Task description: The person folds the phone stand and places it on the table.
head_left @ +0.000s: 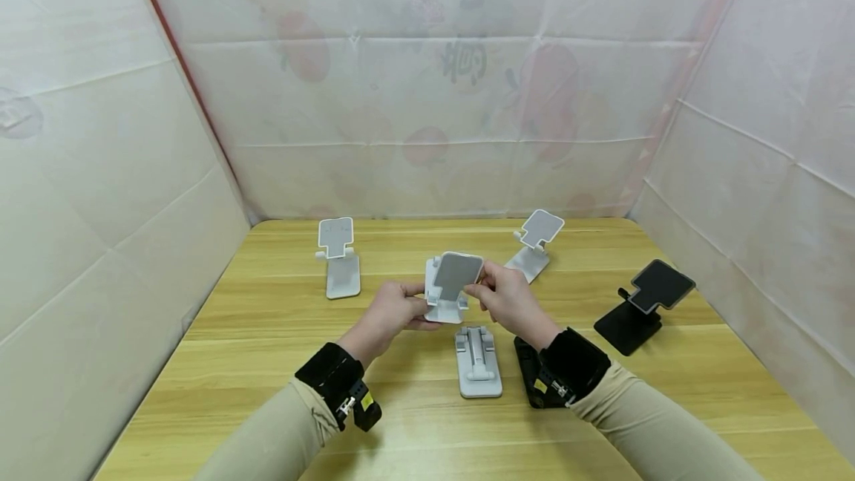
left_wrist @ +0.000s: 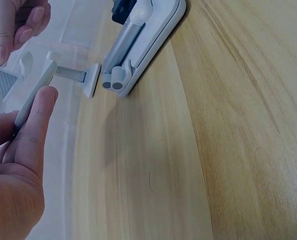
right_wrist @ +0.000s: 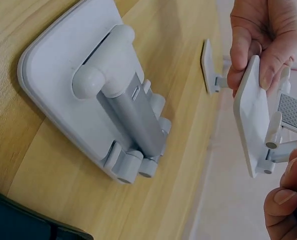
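Observation:
Both hands hold a small white phone stand (head_left: pixel 453 284) with a grey pad above the middle of the wooden table (head_left: pixel 267 332). My left hand (head_left: pixel 407 309) grips its base from the left and below. My right hand (head_left: pixel 482 289) pinches the right edge of its tilted plate. The right wrist view shows the held stand (right_wrist: pixel 253 115) edge-on, with left-hand fingers (right_wrist: pixel 263 40) curled over its base and right fingertips (right_wrist: pixel 288 195) at its hinge. Seen from the left wrist, a left finger (left_wrist: pixel 38 125) lies along the stand's edge (left_wrist: pixel 34 97).
A folded white stand (head_left: pixel 477 362) lies flat just below the hands, also close up (right_wrist: pixel 98 105) (left_wrist: pixel 138 45). A folded black stand (head_left: pixel 531 381) lies partly under my right wrist. Opened stands sit back left (head_left: pixel 338 266), back right (head_left: pixel 534 243) and, black, at the right (head_left: pixel 641 303). White sheeting walls surround the table.

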Demonstrator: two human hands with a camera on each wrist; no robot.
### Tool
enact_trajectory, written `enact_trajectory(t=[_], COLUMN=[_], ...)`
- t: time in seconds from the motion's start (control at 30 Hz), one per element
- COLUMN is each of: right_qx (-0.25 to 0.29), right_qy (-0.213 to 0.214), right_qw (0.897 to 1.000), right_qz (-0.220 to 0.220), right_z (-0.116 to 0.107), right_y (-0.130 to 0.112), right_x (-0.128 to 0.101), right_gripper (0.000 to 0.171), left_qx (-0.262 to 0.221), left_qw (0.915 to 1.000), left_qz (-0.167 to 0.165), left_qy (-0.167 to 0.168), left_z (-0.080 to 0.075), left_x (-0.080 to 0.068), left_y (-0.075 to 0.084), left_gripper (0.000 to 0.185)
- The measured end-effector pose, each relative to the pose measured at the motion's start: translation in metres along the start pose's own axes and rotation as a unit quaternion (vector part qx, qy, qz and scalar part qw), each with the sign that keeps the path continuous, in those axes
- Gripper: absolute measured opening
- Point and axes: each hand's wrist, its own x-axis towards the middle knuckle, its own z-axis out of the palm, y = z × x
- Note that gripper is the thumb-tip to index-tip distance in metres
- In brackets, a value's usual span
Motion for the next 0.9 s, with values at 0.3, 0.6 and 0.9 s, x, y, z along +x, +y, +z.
enact_trajectory(t=[0.3,0.6,0.9], right_qx=[-0.089,-0.206,-0.257], right_qy=[0.053,0.138,0.189], right_qw=[0.991,0.948,0.907], right_qz=[-0.09,-0.199,-0.275], right_z=[0.0,-0.001,-0.001], right_y=[0.006,0.011,0.019], right_x=[0.0,0.002,0.003], right_gripper=[0.015,0.016,0.025], left_qx=[-0.002,-0.022,-0.031], left_qw=[1.0,0.9996,0.9991], left_qz=[-0.002,-0.001,-0.002], left_qy=[-0.006,-0.019,-0.029], left_z=[0.004,0.011,0.015], left_x=[-0.003,-0.004,-0.008], left_y=[0.002,0.005,0.005], left_gripper=[0.044,0.046,0.044])
